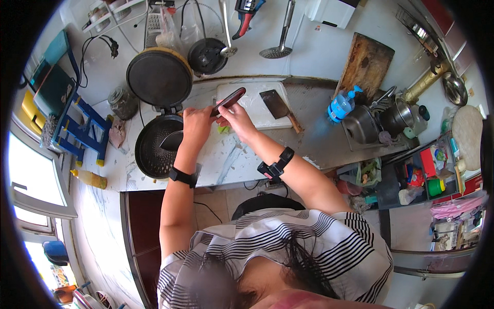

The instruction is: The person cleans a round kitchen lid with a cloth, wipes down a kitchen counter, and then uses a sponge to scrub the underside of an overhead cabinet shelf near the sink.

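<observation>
My left hand point(197, 125) is closed on a utensil with a dark reddish-brown handle point(233, 99), above the worktop. My right hand point(237, 119) grips the same handle, thumb on top, close beside the left. A dark, curved metal blade point(171, 141) shows left of my left hand, over the perforated basin of an open electric griddle point(146, 164); it seems to belong to this utensil, but my hand hides the join. The griddle's round lid point(159, 76) stands raised behind. A small green piece point(222, 129) lies below my right hand. A cleaver point(277, 106) rests on a white cutting board point(252, 123).
A wooden board point(364, 63) leans on the wall near a blue pump bottle point(341, 107) and a metal sink point(361, 127). At left are a glass jar point(122, 103), a blue folding stool point(87, 127) and a yellow squeeze bottle point(89, 179). A skimmer point(276, 51) hangs above.
</observation>
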Demonstrator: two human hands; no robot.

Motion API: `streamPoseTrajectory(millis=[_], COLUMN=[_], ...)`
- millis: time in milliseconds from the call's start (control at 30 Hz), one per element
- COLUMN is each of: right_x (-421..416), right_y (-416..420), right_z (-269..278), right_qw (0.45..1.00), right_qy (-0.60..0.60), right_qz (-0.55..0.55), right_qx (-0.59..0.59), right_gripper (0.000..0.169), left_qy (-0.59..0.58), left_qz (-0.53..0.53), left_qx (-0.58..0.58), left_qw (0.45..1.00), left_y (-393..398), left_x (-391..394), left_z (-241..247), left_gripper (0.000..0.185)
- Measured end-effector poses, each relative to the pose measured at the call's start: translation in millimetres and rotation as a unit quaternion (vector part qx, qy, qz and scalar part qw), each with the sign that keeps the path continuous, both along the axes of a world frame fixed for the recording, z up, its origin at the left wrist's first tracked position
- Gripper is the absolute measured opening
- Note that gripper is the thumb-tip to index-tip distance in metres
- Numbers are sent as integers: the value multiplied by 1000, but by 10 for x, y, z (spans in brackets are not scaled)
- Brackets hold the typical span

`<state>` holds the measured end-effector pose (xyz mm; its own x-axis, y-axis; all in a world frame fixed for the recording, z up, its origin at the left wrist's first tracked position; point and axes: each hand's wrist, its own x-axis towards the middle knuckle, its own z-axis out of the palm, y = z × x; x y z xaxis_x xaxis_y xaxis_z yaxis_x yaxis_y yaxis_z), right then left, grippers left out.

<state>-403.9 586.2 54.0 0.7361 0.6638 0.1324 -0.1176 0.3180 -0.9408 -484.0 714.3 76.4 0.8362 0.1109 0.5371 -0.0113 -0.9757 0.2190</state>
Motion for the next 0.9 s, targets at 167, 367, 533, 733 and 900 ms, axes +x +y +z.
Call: streamPoseTrajectory(millis=[167, 367, 533, 733, 900], right_x=[373, 1404, 2308, 2838, 3101], right_y=[9, -154, -114, 11, 146], right_z=[166, 806, 1406, 1842, 1837], right_qw=[997, 979, 932, 948, 926], right_qy=[-42, -176, -294, -247, -269], right_qz=[-26, -105, -167, -136, -141], right_qx=[52, -21, -134, -145, -225], right_gripper=[25, 23, 27, 30, 34], left_qy=[20, -62, -22, -7, 1], left_qz=[26, 35, 28, -6, -6], left_qx=[20, -60, -104, -135, -159], left_qw=[999, 996, 994, 991, 987], left_y=[-86, -213, -312, -304, -241], left_x=[273, 684, 941, 1139, 1193], left_z=[252, 416, 290, 85, 30], left_gripper=[33, 59, 55, 48, 44])
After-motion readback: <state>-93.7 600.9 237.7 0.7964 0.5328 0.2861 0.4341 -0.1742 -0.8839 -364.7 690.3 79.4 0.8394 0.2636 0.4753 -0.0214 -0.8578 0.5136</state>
